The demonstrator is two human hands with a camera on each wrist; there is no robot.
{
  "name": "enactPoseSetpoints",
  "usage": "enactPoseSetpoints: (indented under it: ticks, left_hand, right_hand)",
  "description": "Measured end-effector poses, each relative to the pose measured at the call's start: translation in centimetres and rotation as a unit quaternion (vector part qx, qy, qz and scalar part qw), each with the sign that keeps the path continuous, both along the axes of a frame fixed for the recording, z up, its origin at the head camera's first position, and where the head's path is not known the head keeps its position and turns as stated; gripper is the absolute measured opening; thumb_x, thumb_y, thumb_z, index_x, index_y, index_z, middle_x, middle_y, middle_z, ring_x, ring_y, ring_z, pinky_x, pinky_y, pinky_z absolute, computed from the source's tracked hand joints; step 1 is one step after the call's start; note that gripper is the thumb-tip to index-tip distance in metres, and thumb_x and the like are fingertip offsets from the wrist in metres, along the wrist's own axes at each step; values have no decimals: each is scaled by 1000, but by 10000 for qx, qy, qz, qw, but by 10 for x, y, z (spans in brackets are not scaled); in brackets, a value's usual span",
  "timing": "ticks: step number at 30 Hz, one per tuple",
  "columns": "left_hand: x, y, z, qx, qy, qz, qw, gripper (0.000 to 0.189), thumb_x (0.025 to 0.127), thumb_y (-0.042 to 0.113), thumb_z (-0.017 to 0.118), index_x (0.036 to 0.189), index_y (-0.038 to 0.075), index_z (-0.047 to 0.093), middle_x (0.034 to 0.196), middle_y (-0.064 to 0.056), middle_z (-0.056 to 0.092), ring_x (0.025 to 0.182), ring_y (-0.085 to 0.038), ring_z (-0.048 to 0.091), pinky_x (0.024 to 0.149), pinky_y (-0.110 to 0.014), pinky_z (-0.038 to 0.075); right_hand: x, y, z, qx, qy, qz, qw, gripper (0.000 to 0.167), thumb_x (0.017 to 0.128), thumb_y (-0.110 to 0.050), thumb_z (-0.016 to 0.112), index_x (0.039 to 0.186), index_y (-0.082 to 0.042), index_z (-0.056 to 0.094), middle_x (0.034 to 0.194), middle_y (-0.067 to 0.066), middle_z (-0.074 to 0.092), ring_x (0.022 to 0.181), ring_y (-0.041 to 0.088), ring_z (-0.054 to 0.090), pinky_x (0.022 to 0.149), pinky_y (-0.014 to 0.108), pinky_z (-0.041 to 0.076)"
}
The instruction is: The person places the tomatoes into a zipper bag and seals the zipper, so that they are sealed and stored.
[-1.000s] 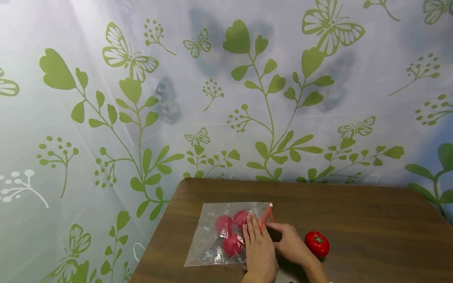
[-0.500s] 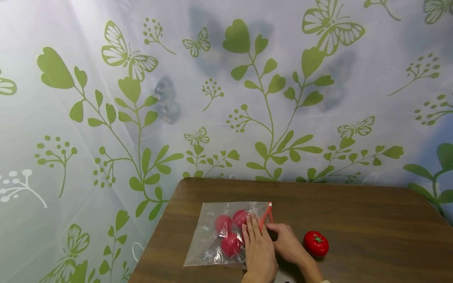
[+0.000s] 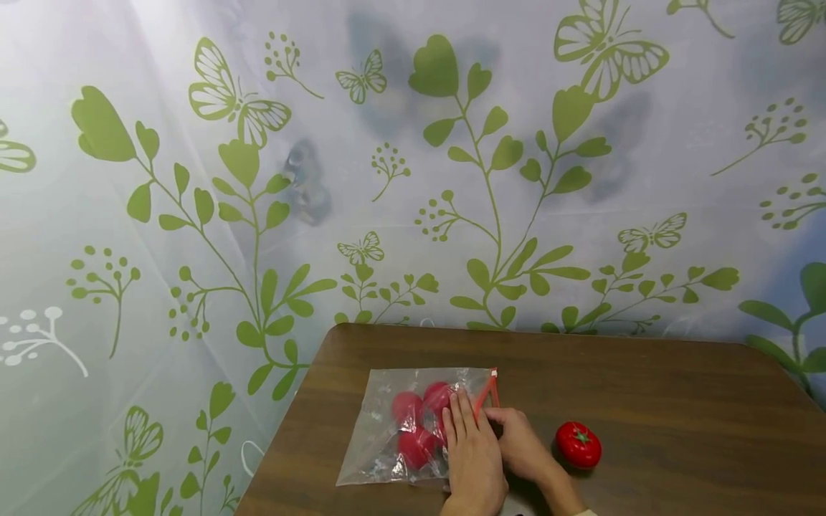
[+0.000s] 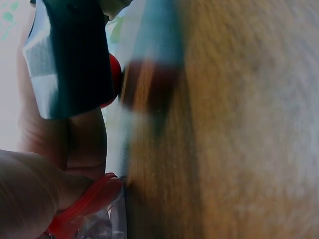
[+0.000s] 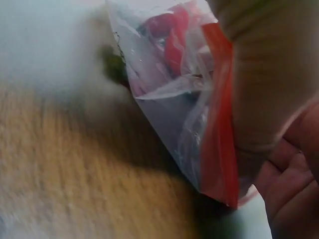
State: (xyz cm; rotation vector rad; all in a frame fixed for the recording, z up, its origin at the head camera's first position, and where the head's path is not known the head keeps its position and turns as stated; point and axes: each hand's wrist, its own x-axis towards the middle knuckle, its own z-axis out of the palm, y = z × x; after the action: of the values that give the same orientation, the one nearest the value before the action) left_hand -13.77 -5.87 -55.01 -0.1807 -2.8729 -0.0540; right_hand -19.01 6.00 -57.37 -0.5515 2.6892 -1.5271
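Note:
A clear plastic zip bag (image 3: 381, 394) with a red strip (image 3: 485, 390) at its mouth lies on the table. Several round red tomatoes (image 3: 408, 408) show through its plastic. My left hand (image 3: 474, 451) lies over the mouth side with straight fingers on top, while the left wrist view has its thumb (image 4: 25, 194) against the red strip, holding that edge. My right hand (image 3: 525, 446) is at the bag's mouth; its thumb reaches the strip and its other fingers are hidden behind the left hand. One more tomato (image 3: 578, 444), glossy with a green top, sits outside, right of my right hand.
The brown wooden table (image 3: 677, 416) extends to the right and behind the bag. A curtain (image 3: 387, 179) printed with green leaves and butterflies hangs behind its far edge and along the left side.
Inside the bag the lower tomato has shifted slightly left, and more red shows beside my left fingertips. Both hands stay nearly in place; the tomato outside has not moved.

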Motion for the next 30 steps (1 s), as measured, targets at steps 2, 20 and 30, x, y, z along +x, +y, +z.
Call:
enactPoseSetpoints:
  ticks: [2,20,30]
  left_hand:
    - [0,1,0,10,45,-2,10000,106,64,34,102,153,2,54,172,-25,39,161,-39,40,131,-54,35]
    - [0,-1,-2,-81,-96,-45,9999,112,67,44,101,158,1,50,173,-26,37,163,-41,35,132,-56,32]
    - [0,1,1,-109,-95,-74,9999,122,60,46,104,158,-2,49,172,-27,38,162,-42,37,132,-56,32]
  right_hand:
    - [2,3,1,43,-101,-93,9999,39,87,-23,91,126,-22,83,128,-3,80,117,10,72,106,29,56]
    - [21,43,46,69,-53,475,9988,49,94,-31,88,135,-5,76,134,13,78,121,31,78,99,47,63]
    - [32,79,68,358,138,121,9992,53,91,-43,89,135,-16,77,133,8,79,121,20,78,91,28,63]
